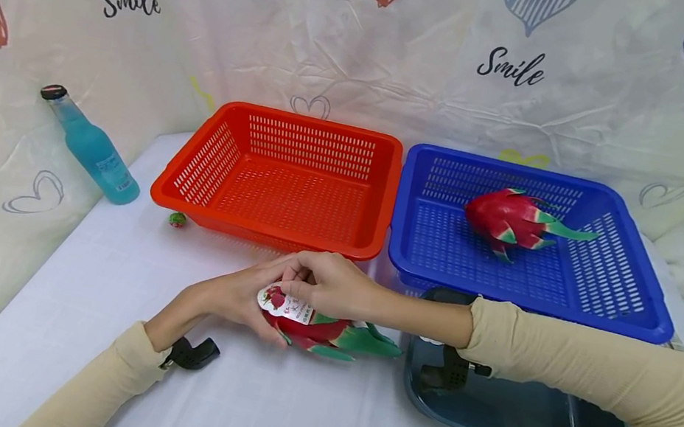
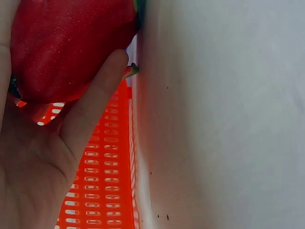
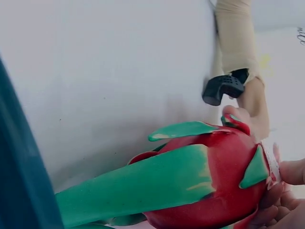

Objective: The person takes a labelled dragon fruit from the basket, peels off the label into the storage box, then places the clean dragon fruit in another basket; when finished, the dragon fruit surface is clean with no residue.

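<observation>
A red dragon fruit with green leaf tips lies on the white-covered table in front of the baskets, its tips pointing right. My left hand holds its rounded left end; in the left wrist view the thumb or a finger lies along the red skin. A white label with a dragon fruit picture and red writing sits on the fruit's upper side. My right hand reaches over the fruit and pinches the label between thumb and fingers. How much of the label sticks to the skin is hidden.
A red basket stands behind the hands. Right of it, a blue basket holds another dragon fruit. A dark green tray lies below my right forearm. At left are a bottle of blue liquid and a small green-and-red ball.
</observation>
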### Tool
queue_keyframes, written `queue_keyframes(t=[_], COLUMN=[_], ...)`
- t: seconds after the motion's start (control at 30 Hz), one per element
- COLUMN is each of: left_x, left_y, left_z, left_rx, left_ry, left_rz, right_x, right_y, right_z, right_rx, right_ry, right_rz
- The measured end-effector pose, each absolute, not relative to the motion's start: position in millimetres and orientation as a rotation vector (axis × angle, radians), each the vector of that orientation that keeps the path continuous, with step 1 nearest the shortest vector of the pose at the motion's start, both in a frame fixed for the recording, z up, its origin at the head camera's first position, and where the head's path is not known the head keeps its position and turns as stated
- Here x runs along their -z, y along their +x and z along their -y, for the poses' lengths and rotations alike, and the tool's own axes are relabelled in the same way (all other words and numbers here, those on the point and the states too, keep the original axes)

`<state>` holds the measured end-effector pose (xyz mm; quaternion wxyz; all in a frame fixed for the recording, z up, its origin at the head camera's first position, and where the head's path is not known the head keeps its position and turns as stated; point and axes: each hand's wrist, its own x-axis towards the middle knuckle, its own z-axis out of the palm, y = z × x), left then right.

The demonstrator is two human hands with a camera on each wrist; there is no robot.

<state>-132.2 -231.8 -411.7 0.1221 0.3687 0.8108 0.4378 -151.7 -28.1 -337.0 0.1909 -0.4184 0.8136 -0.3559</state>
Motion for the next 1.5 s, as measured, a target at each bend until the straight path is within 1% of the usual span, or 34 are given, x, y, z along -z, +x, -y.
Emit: queue_keyframes(t=[0.4,0.6,0.7,0.83,1.13,1.37,1.5], left_x=[413,415,414,411,411,409,409], left_y=[-132,-133,-133,-132,-133,-132,-132], left_z=[233,231,230,231,229,228,228], left_rx=[-1.304,-1.286,-1.280,-1.253,-1.190,-1.171,-1.171], left_ry=[1.044,1.018,1.004,1.025,1.076,1.010,1.014], left_rz=[-2.331,-2.309,-2.308,-2.356,-2.445,-2.457,-2.457], right_x=[335,323,316,310,311,312,318], right_y=[-155,-156,-156,-155,-151,-147,-147], right_z=[28,21,14,2,-34,-71,-94], right_rx=[1.047,1.157,1.183,1.170,1.157,1.204,1.196], right_ry=[-1.085,-0.963,-0.982,-1.028,-1.122,-1.083,-1.075], right_rz=[-2.223,-2.124,-2.090,-2.073,-2.096,-2.117,-2.145])
